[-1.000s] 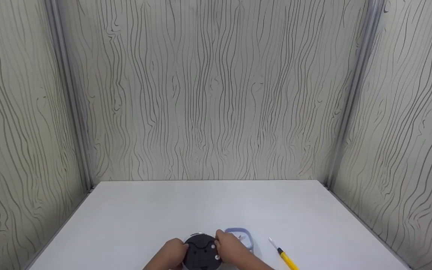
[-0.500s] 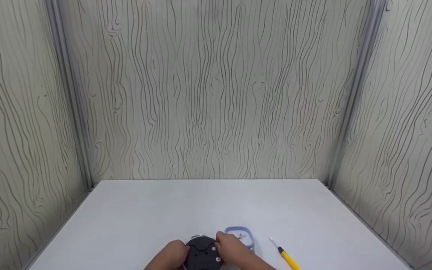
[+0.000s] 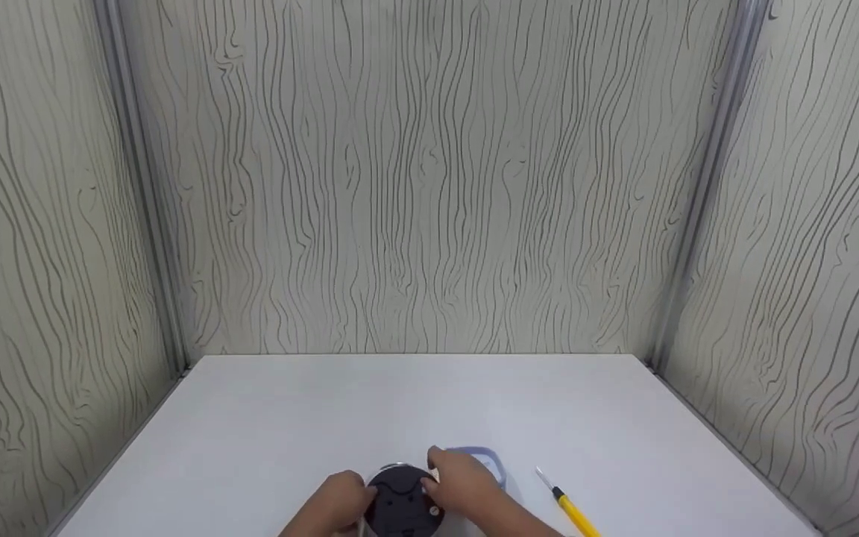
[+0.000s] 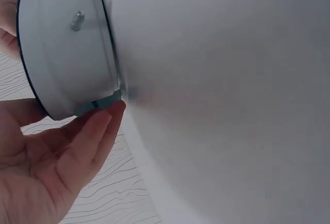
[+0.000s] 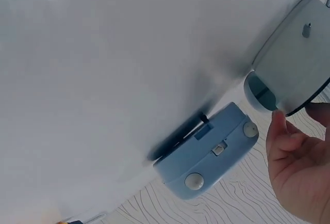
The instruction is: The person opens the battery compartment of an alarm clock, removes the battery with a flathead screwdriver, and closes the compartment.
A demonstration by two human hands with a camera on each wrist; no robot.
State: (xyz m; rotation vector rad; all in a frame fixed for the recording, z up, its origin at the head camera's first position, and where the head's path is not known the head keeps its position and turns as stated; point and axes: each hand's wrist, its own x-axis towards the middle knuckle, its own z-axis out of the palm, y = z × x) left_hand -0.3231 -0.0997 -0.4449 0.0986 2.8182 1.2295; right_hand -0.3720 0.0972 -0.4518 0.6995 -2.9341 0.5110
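Observation:
A round alarm clock (image 3: 402,507) lies with its black back facing up at the table's near side. Its pale cylindrical side (image 4: 67,48) shows in the left wrist view. My left hand (image 3: 340,501) grips the clock's left edge, thumb on the rim and fingers along the side. At the opposite edge, my right hand (image 3: 463,483) holds it with the thumb over the back. A cup-shaped light-blue piece (image 5: 260,92) juts from the side, next to my right fingertips. Just beyond the right hand sits a small light-blue clock (image 5: 206,152) with two round white feet, partly hidden in the head view.
A screwdriver (image 3: 573,509) with a yellow handle and black collar lies on the right, tip pointing away. The white table (image 3: 310,418) is enclosed by wood-patterned panels (image 3: 414,179) at the back and both sides.
My right hand has shifted its hold: its thumb has come over the clock's back and its fingers have spread beyond the rim. The left hand stays on its edge.

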